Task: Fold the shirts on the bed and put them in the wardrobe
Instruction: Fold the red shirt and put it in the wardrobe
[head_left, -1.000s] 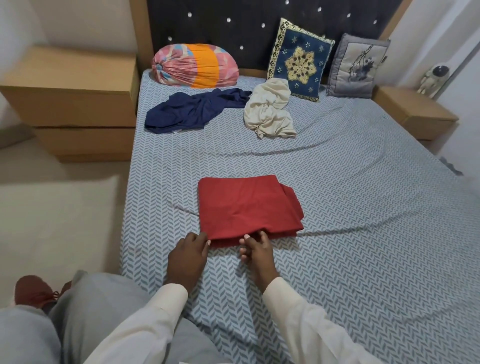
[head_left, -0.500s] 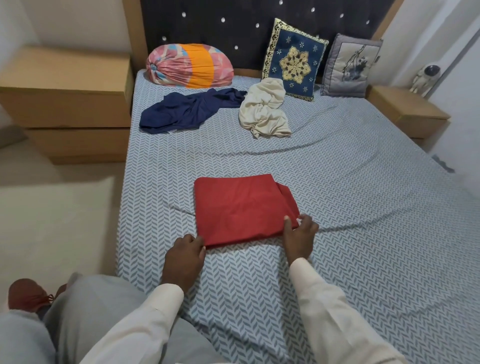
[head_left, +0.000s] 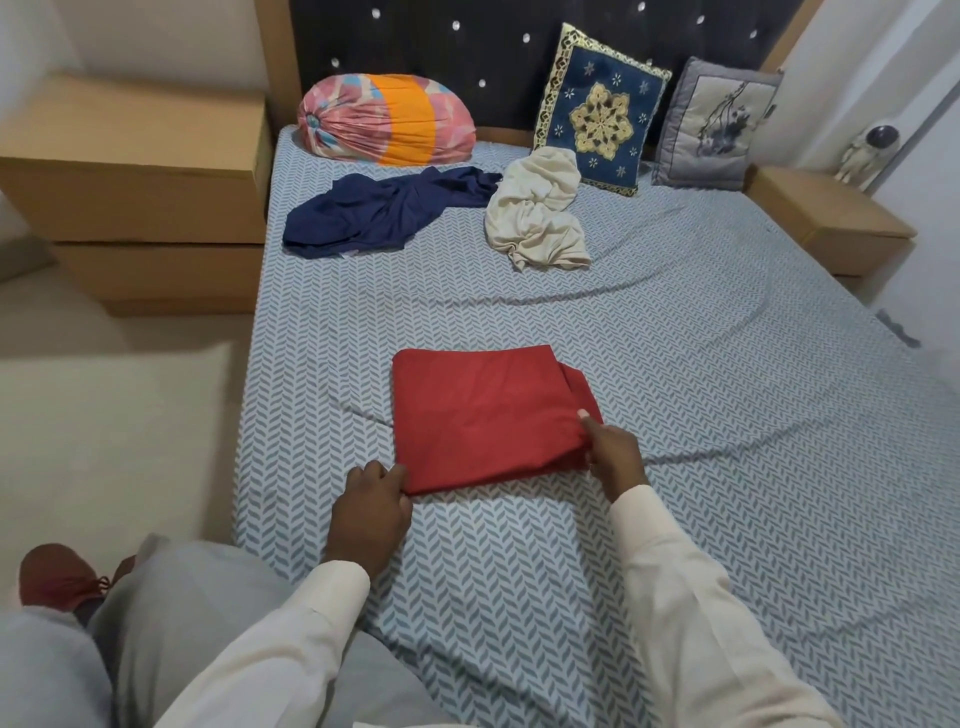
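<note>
A red shirt (head_left: 483, 415), folded into a flat rectangle, lies on the bed (head_left: 701, 415) in front of me. My left hand (head_left: 371, 506) pinches its near left corner. My right hand (head_left: 613, 454) grips its near right corner, thumb on top of the cloth. A crumpled navy shirt (head_left: 379, 215) lies farther up the bed on the left. Beside it to the right sits a bunched cream shirt (head_left: 537, 218). No wardrobe is in view.
Against the dark headboard lean a pink and orange bolster (head_left: 387, 122), a blue embroidered cushion (head_left: 600, 117) and a grey cushion (head_left: 717, 122). Wooden bedside units stand left (head_left: 135, 176) and right (head_left: 826, 223). My knee (head_left: 171, 618) rests at the bed's near left edge.
My right hand slid from the middle of the red shirt's near edge to its right corner and took hold there. My left hand stayed at the left corner.
</note>
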